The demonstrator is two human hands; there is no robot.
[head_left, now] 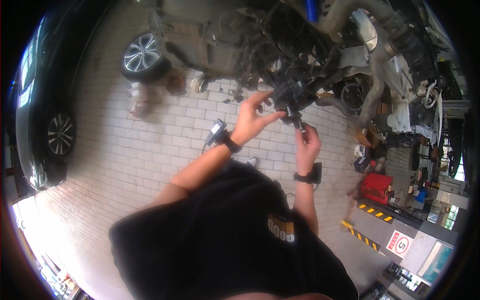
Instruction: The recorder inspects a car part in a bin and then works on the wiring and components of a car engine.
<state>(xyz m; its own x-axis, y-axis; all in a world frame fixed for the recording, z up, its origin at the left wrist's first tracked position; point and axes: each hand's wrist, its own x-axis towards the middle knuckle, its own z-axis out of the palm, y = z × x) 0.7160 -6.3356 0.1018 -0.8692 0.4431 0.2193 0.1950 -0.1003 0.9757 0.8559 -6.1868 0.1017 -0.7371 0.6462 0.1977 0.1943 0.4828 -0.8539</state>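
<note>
A black mechanical part (288, 96) hangs at the lower edge of a tangle of dark car components. My left hand (251, 119) grips its left side, with the thumb below and the fingers above. From its underside a short rod-like piece (296, 120) with a shiny metal section points down toward me. My right hand (307, 143) pinches the lower end of this piece between thumb and fingertips. Whether the piece is a bolt or a tool, I cannot tell. Both wrists carry black straps with small devices.
A spoked car wheel (143, 57) is at the far left. Beside it, a rusty part (176, 82) rests near the pale brick floor (165, 135). A dark car (45, 120) stands at left. On the right are pipes (377, 82), a red box (376, 187) and striped barriers (361, 235).
</note>
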